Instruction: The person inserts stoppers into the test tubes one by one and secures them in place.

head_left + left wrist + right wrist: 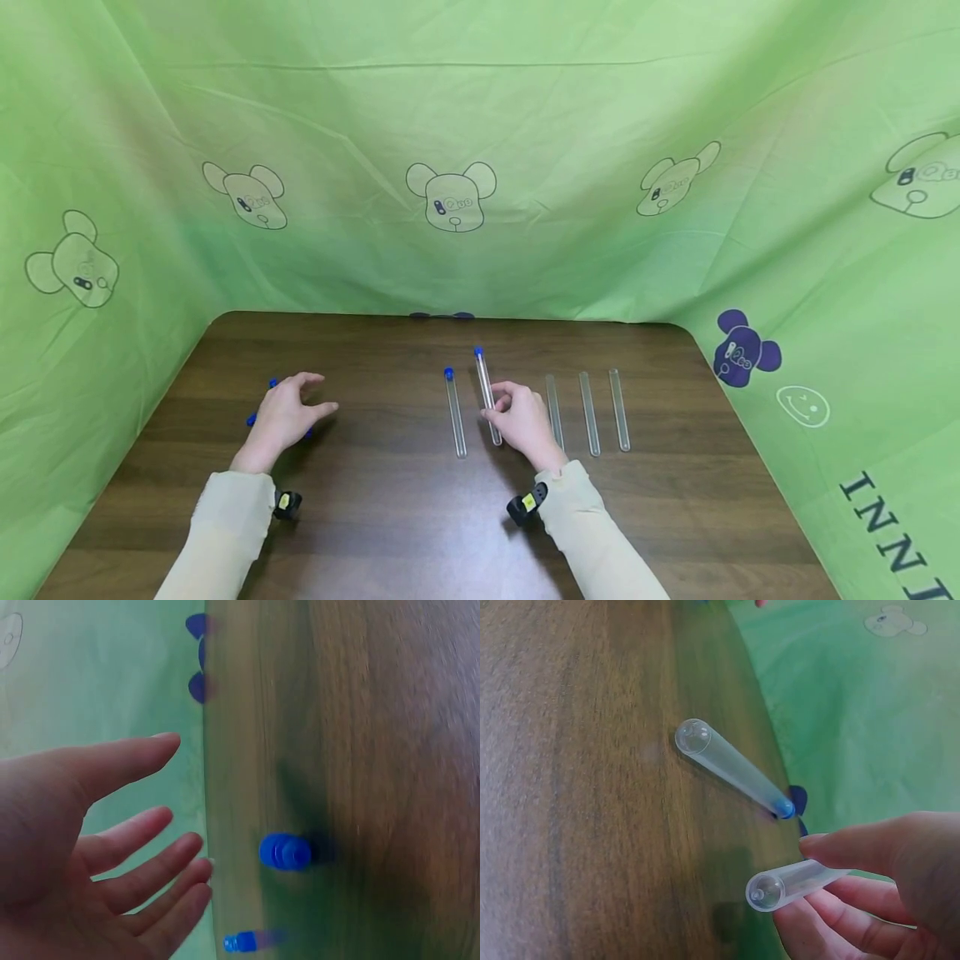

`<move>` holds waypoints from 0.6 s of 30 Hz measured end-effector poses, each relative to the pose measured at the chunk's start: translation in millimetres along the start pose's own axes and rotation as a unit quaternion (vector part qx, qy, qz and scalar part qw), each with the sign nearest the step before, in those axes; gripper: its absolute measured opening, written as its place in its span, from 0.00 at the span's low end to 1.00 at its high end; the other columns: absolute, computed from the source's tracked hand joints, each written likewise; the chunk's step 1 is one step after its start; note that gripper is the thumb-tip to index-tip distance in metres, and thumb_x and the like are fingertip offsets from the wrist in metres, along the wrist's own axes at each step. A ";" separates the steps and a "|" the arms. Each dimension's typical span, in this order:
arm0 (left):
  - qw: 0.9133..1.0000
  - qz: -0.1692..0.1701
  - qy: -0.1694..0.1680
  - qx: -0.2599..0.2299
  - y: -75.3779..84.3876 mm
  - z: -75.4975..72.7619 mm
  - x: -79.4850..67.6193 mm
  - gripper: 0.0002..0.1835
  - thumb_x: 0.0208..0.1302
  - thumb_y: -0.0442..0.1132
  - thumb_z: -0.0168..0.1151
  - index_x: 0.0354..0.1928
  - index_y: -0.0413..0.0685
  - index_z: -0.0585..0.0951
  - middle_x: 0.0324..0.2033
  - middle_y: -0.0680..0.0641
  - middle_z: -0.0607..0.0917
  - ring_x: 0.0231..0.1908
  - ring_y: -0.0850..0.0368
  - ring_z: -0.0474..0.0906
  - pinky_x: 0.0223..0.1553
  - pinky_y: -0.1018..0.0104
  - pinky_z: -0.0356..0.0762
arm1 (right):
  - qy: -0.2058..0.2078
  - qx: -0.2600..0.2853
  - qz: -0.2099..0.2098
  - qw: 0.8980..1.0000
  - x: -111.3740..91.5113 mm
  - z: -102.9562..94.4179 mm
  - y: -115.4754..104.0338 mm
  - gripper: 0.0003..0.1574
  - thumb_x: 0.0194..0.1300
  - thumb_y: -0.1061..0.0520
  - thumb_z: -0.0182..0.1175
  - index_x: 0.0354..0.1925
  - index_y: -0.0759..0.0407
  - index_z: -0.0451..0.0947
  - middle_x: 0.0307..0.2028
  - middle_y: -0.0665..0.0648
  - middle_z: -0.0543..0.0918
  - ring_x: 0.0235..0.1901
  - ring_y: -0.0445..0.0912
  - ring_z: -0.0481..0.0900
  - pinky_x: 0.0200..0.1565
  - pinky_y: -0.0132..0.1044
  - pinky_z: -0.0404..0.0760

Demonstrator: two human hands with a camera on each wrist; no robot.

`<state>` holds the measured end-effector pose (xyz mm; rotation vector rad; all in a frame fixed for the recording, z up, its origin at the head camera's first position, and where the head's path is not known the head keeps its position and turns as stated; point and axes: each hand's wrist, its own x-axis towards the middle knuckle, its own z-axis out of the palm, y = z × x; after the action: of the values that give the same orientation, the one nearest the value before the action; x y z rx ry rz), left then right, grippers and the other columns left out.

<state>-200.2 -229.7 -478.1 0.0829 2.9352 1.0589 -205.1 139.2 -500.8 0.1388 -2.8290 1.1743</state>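
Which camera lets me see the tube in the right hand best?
The head view: the tube in the right hand shows both its blue cap and its bottom end. The right wrist view shows just its lower part, close up; the hand hides the rest. The left wrist view doesn't show it.

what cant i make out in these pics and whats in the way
- Full count of blue caps: head view, left hand covers part of the group.
- Capped end of the held tube: right wrist view, blocked by the right hand; head view shows it.
- Rest of the large dark lettering: head view, cut off by the frame edge.
- Print on the bear drawings: head view, too small.
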 end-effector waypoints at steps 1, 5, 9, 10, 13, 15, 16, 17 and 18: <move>1.000 -0.006 -0.005 0.003 -1.2 -1.2 -0.5 0.31 0.66 0.45 0.70 0.64 0.32 0.75 0.57 0.30 0.80 0.56 0.32 0.76 0.54 0.38 0.74 | 0.000 0.000 0.000 1.000 -0.1 0.2 0.6 0.25 0.58 0.63 0.74 0.54 0.66 0.82 0.23 0.47 0.81 0.21 0.40 0.75 0.36 0.43 0.78; 0.999 -0.028 -0.019 0.017 -4.8 -4.6 -3.3 0.32 0.64 0.48 0.71 0.61 0.31 0.77 0.49 0.32 0.83 0.49 0.35 0.79 0.49 0.42 0.76 | -0.001 -0.004 0.000 1.000 -0.7 0.1 2.2 0.25 0.57 0.63 0.74 0.53 0.67 0.82 0.22 0.47 0.81 0.21 0.40 0.75 0.37 0.44 0.79; 0.998 -0.049 -0.036 0.026 -8.9 -7.0 -5.3 0.31 0.60 0.50 0.74 0.55 0.32 0.79 0.39 0.39 0.84 0.40 0.43 0.80 0.43 0.47 0.76 | -0.006 -0.011 0.011 1.000 0.1 -0.3 3.4 0.25 0.57 0.63 0.75 0.53 0.66 0.83 0.21 0.47 0.81 0.22 0.41 0.76 0.35 0.43 0.78; 0.997 -0.054 -0.042 0.027 -9.8 -7.3 -5.9 0.31 0.59 0.50 0.75 0.54 0.32 0.80 0.38 0.41 0.84 0.38 0.45 0.80 0.42 0.48 0.76 | -0.007 -0.013 0.015 1.000 0.3 -0.3 3.8 0.25 0.57 0.63 0.75 0.53 0.66 0.83 0.21 0.47 0.81 0.22 0.41 0.76 0.34 0.42 0.78; 0.995 -0.070 -0.059 0.032 -13.2 -7.6 -6.7 0.28 0.57 0.49 0.76 0.49 0.33 0.81 0.34 0.45 0.83 0.36 0.48 0.79 0.42 0.49 0.76 | -0.009 -0.018 0.024 0.999 0.8 0.2 4.3 0.25 0.55 0.62 0.75 0.52 0.66 0.83 0.21 0.47 0.81 0.23 0.41 0.77 0.34 0.42 0.78; 0.994 -0.076 -0.067 0.035 -14.7 -7.2 -7.2 0.25 0.57 0.48 0.77 0.46 0.35 0.82 0.33 0.45 0.84 0.36 0.48 0.79 0.43 0.47 0.76 | -0.011 -0.021 0.027 0.999 1.1 0.9 4.8 0.25 0.55 0.62 0.75 0.51 0.66 0.83 0.21 0.47 0.82 0.23 0.41 0.77 0.36 0.43 0.78; 0.994 -0.080 -0.068 0.036 -15.2 -6.9 -7.3 0.24 0.56 0.47 0.77 0.45 0.35 0.82 0.33 0.46 0.84 0.36 0.47 0.79 0.44 0.47 0.76 | -0.012 -0.025 0.028 0.999 1.1 1.2 5.0 0.25 0.55 0.62 0.75 0.51 0.66 0.83 0.21 0.47 0.82 0.24 0.41 0.78 0.37 0.43 0.79; 0.994 -0.083 -0.067 0.037 -15.9 -6.6 -7.1 0.22 0.56 0.46 0.78 0.44 0.36 0.82 0.32 0.46 0.84 0.37 0.46 0.80 0.45 0.46 0.76 | -0.012 -0.028 0.027 0.999 0.9 1.5 5.1 0.25 0.54 0.62 0.75 0.51 0.66 0.83 0.21 0.47 0.82 0.24 0.41 0.78 0.38 0.44 0.79; 0.993 -0.084 -0.067 0.038 -16.2 -6.4 -7.0 0.21 0.55 0.45 0.78 0.43 0.37 0.83 0.32 0.46 0.84 0.38 0.45 0.79 0.46 0.45 0.75 | -0.012 -0.029 0.027 0.999 0.9 1.8 5.3 0.25 0.54 0.62 0.76 0.51 0.66 0.83 0.21 0.47 0.82 0.24 0.41 0.78 0.38 0.44 0.79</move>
<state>-194.2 -246.6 -483.5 -0.0878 2.8030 0.8812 -206.7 141.6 -505.7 0.0736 -2.9028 1.1061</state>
